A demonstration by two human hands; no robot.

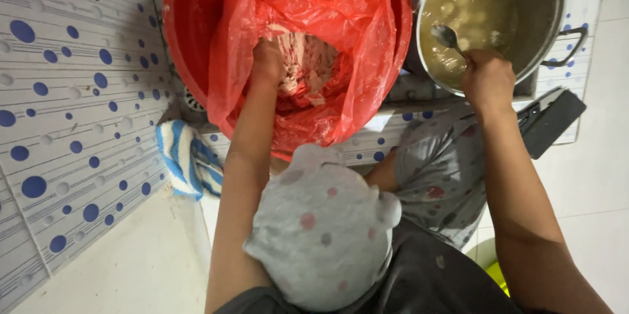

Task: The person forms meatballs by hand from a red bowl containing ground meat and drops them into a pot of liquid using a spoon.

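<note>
Gripping a metal spoon (447, 37) by its handle with the right hand (488, 80), fingers closed firmly around it, bowl of the spoon dipped into the broth; left hand (267, 62) plunged into the pale minced paste (306, 65), fingers buried, so cannot tell how far curled or what is pinched. Largest first: red plastic basin (187, 19) against the dotted tile wall (65, 104), lined with a red plastic bag (341, 19) holding the paste. Just beside it, to the right, a steel stockpot (544, 6) of cloudy broth with pale round lumps floating. Lower down, a striped blue-and-white cloth (187, 160) on the ledge. Risks, as a judgement: bag slumping inward over the left wrist and smearing paste on the basin rim; broth splashing onto the right hand from a careless drop; spoon slipping from wet fingers into the pot.
</note>
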